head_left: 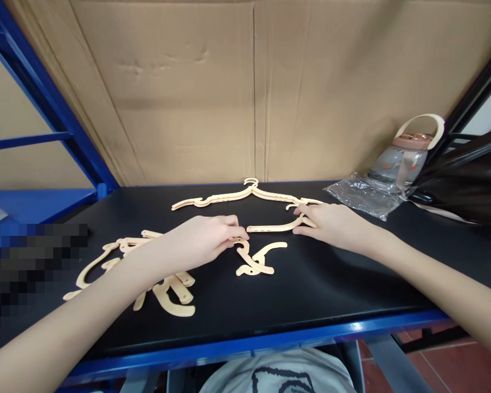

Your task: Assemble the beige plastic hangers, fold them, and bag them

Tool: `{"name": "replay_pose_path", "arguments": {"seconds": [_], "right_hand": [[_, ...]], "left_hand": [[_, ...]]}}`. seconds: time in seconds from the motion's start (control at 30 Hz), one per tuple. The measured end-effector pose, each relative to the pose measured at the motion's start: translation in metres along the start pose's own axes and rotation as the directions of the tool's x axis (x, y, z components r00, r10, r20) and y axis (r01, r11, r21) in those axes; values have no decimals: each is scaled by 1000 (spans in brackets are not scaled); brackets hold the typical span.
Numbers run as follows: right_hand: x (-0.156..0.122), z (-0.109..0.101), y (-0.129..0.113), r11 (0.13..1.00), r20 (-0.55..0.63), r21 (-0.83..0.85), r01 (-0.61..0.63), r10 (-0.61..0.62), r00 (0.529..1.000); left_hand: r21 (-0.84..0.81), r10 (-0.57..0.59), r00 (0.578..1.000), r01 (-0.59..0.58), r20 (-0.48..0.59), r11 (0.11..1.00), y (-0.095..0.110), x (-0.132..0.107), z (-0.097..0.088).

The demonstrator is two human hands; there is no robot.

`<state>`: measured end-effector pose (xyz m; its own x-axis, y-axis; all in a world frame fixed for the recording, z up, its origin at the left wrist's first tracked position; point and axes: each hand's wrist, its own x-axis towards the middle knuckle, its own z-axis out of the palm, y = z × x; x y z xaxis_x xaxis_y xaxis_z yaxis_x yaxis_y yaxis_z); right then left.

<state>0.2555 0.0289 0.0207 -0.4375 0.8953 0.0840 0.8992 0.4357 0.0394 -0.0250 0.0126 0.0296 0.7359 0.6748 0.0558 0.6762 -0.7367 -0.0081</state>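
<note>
A cream plastic hanger arm piece (274, 226) lies across the middle of the black table (311, 284). My left hand (202, 243) pinches its left end, fingers closed. My right hand (331, 224) grips its right end with curled fingers. Behind them lies an assembled cream hanger (245, 195) with its hook toward the cardboard wall. Just in front of my left hand rest two crossed hanger parts (257, 261). A heap of several loose hanger parts (147, 273) sits at the left, partly hidden under my left forearm.
A clear plastic bag (362, 195) and a bottle with a cream handle (409, 158) stand at the back right, beside a black bag (466, 180). Cardboard (245, 93) lines the back. A blue frame edge (270, 341) runs along the front of the table.
</note>
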Motion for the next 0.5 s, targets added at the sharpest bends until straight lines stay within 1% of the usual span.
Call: {"name": "replay_pose_path", "arguments": {"seconds": [0.1,0.17,0.23,0.27,0.33,0.4,0.43,0.5], "right_hand": [[-4,-2,-4,996,-23,-84,-13,11,1000],[-4,-2,-6,995,-67,-104,-7,0,998],[-3,-1,-8,993,-155,-107,48,-64,986],[-3,0,-9,989,-214,-117,93,-116,970],[-1,4,-12,970,-322,-147,194,-232,918],[0,7,-16,946,-378,-147,289,-323,868],[1,9,-18,935,-383,-124,332,-354,853],[2,14,-22,918,-370,-58,392,-385,845]], "left_hand": [[-20,25,1000,-25,-11,999,-1,-2,1],[-5,4,1000,-4,-4,1000,-1,-2,1],[-3,-30,1000,30,1,1000,-1,0,1],[-24,-41,999,41,-2,999,-2,0,0],[-126,-67,998,66,-5,990,-3,2,-3],[-286,-124,992,119,0,951,-3,3,-5],[-368,-167,986,157,4,916,-2,4,-6],[-514,-251,968,220,8,829,0,6,-5]]}}
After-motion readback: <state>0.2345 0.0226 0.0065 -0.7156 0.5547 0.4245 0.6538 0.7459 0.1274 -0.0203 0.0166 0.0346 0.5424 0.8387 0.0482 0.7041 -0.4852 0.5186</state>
